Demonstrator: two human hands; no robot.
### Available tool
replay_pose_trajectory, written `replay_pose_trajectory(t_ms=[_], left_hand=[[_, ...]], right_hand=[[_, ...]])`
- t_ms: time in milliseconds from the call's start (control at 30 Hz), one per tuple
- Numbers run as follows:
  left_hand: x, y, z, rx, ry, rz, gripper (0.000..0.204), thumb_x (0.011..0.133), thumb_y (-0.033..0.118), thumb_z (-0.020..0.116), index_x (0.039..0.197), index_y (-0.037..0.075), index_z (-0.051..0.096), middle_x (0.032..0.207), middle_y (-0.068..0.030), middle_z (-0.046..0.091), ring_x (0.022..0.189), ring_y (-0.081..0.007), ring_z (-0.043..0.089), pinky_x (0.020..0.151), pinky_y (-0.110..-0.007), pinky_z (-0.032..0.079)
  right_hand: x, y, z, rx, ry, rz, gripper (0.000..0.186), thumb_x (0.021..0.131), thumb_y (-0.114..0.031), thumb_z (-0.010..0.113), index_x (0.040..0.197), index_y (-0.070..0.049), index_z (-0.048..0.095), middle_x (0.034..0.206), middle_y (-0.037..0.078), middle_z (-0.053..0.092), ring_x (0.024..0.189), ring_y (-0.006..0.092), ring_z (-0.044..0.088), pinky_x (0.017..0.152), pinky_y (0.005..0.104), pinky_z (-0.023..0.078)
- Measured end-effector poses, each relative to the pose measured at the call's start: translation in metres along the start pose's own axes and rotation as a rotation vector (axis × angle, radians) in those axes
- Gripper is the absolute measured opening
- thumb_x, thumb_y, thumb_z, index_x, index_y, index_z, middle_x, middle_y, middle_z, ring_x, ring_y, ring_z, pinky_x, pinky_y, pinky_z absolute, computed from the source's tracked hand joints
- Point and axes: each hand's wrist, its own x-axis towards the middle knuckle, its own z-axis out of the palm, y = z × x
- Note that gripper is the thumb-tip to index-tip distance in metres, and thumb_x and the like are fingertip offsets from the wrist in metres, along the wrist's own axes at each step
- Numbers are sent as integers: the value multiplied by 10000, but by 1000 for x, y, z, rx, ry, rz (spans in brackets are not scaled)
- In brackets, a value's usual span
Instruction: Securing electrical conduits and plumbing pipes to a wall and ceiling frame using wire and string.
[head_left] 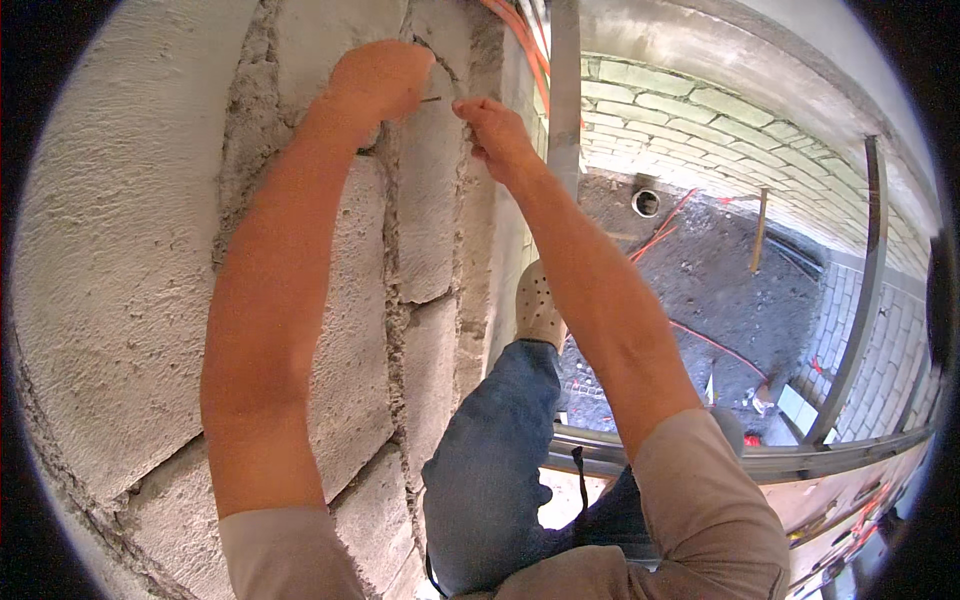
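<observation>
In the head view, the left hand (385, 80) curls before the rough grey block wall (425, 225), its grip hidden. A short, thin, dark rod (431, 99) shows between it and the right hand (492, 132), whose fingers bend inward, hold unclear.

Both hands (385, 80) — just apart — are at a block wall (120, 250).

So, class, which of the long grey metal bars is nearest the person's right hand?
The straight grey metal bar running down from the top edge, beside the bundled orange cables; the others, lower and far right, lie farther from the right hand.
</observation>
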Motion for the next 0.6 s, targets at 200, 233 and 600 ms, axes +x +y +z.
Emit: replay_pose_trajectory(t_ms=[200, 233, 600], left_hand=[[4, -14, 8, -79, 28, -4, 135, 794, 185, 557, 822, 66, 614, 824, -165, 645, 790, -390, 622, 683, -500, 484], [3, -18, 10, -115, 13, 1, 132, 791, 183, 563, 812, 64, 616, 819, -169, 641, 791, -391, 622, 684, -495, 484], [4, -14, 8, -326, -15, 25, 174, 801, 212, 614, 804, 41, 644, 742, -156, 656, 673, -330, 633, 631, -424, 492]], right_hand=[[2, 8, -5, 127, -95, -46, 131, 873, -192, 679, 933, -101, 606, 729, -39, 480, 600, 93, 436, 530, 264, 372], [0, 10, -3, 177, -105, -50, 143, 861, -188, 682, 920, -89, 597, 721, -24, 500, 586, 101, 454, 513, 273, 390], [-31, -1, 22, 463, -245, -106, 112, 865, -136, 637, 969, -124, 599, 785, -36, 549, 653, 106, 519, 586, 271, 428]])
